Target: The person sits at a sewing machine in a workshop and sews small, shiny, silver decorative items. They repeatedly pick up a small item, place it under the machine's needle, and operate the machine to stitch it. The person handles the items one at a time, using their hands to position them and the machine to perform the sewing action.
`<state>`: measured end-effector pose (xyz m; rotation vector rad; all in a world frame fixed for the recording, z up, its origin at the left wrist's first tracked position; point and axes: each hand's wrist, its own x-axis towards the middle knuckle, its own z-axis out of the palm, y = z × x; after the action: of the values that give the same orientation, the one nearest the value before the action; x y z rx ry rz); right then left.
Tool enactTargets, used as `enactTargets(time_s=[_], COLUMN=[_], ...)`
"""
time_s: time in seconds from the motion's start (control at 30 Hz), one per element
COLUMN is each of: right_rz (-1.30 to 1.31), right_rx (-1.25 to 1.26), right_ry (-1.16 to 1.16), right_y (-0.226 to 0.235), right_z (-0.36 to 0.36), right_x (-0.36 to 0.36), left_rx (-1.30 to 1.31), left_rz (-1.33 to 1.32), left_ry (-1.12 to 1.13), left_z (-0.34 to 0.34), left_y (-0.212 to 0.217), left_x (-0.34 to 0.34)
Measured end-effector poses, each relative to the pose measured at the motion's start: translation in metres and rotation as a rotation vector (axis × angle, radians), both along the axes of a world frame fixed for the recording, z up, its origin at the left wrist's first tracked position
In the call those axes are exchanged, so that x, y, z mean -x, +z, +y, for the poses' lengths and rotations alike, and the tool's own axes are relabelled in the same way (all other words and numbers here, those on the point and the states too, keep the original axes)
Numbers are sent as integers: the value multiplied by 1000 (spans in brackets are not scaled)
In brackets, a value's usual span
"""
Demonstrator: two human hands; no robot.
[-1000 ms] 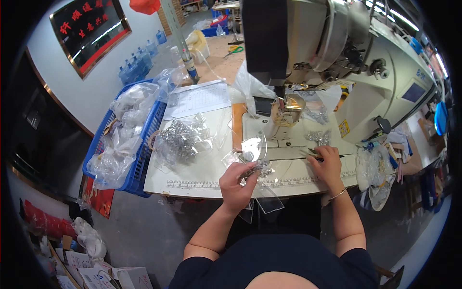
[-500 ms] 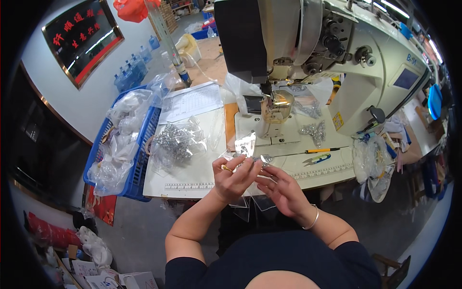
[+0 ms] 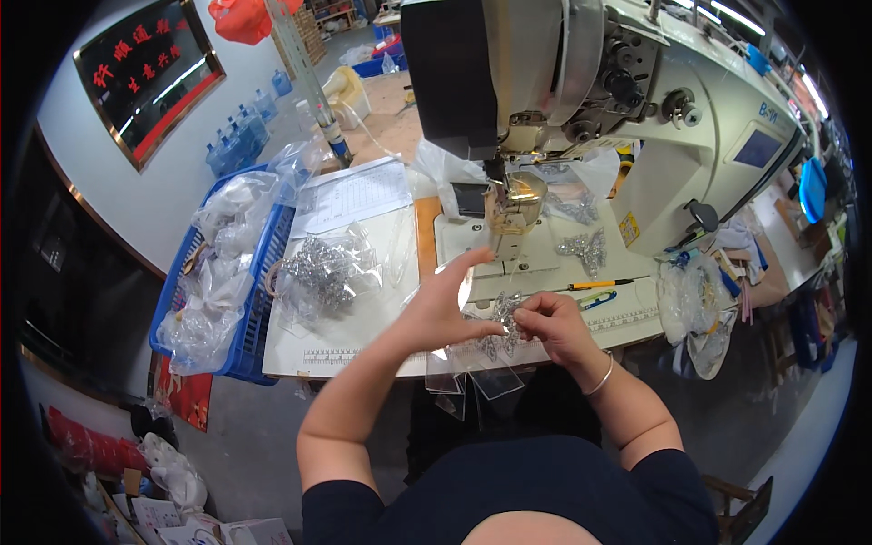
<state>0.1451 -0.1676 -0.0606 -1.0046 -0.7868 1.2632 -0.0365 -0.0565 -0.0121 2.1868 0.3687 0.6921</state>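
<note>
My right hand (image 3: 556, 329) pinches a silvery, glittering piece (image 3: 506, 315) between thumb and fingertips, just above the front edge of the machine table. To its left, my left hand (image 3: 438, 313) is spread, its thumb reaching toward the silvery piece and its fingers pointing up. Whether the thumb touches the piece I cannot tell. Behind the left fingers shows a shiny clear film, partly hidden by the hand. Clear plastic sheets (image 3: 498, 383) hang at the table edge below. The sewing machine's needle area (image 3: 510, 211) stands just beyond my hands.
A heap of silvery pieces in clear plastic (image 3: 318, 275) lies on the left. A blue basket (image 3: 243, 350) of plastic bags stands beside the table. On the right are another silvery piece (image 3: 584, 250), an orange pen (image 3: 599, 284), thread snips (image 3: 597, 299) and bagged items (image 3: 692, 300).
My left hand has spread its fingers and turned, coming away from the piece. My right hand has closed its fingertips on the silvery piece. The whole view has shifted slightly.
</note>
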Motion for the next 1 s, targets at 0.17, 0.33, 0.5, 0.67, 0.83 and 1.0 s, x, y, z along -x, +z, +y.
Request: enactTargets(time_s=[0.17,0.33,0.5,0.67,0.83,1.0], right_rz=[-172,-260,-177,-280,-678,-885], right_rx=[-87,-71,-81,-114,-182,-173], right_ry=[-1,-116,-197,-239,-377,-433], right_y=[27,33,58,86,93,100], right_z=[4,15,46,82,98,107], right_x=[-30,-47,-48,-48,-52,-52], left_rx=[501,612,409,550,654,585], left_rz=[311,417,330,236,310,207], left_ry=[-393,-207,-77,-97,-67,-138], left_z=[22,30,66,106,124,143], left_y=[32,35,63,87,96,91], left_x=[-35,-46,-54,-61,-67,-70])
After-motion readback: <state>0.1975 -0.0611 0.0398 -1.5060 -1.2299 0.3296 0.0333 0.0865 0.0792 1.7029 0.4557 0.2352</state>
